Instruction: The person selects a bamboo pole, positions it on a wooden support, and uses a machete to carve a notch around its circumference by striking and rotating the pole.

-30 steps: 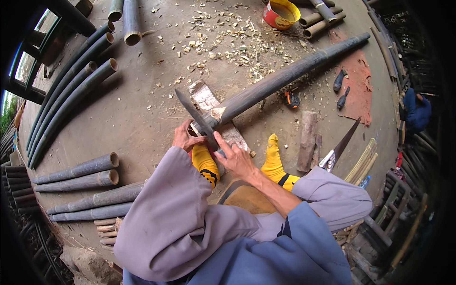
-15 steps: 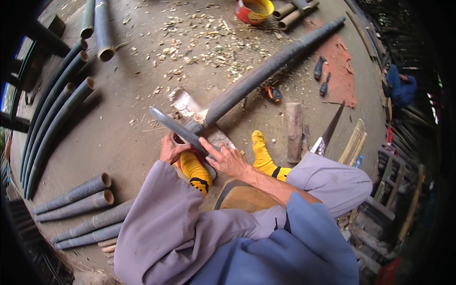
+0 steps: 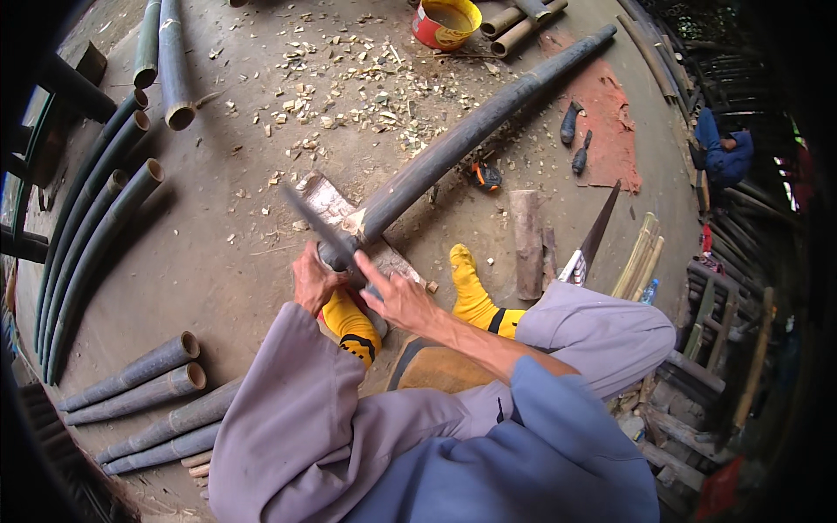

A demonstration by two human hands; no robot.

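A long dark bamboo pole runs from the upper right down to my feet, with a pale notch cut near its close end. That end rests over a flat wood block, just above my yellow-socked foot. My left hand is closed around the end of the pole. My right hand grips a machete, its index finger stretched along the tool. The blade, slightly blurred, crosses over the pole's end beside the notch and points to the upper left. My right fingers hide the handle.
Wood chips litter the ground ahead. An orange-black tape measure, a short log and a handsaw lie to the right, near a red mat. Bamboo poles lie left. Another person sits far right.
The machete blade has turned from showing its broad side to a thinner, steeper edge-on look. Both hands keep their holds, and the whole view has shifted slightly.
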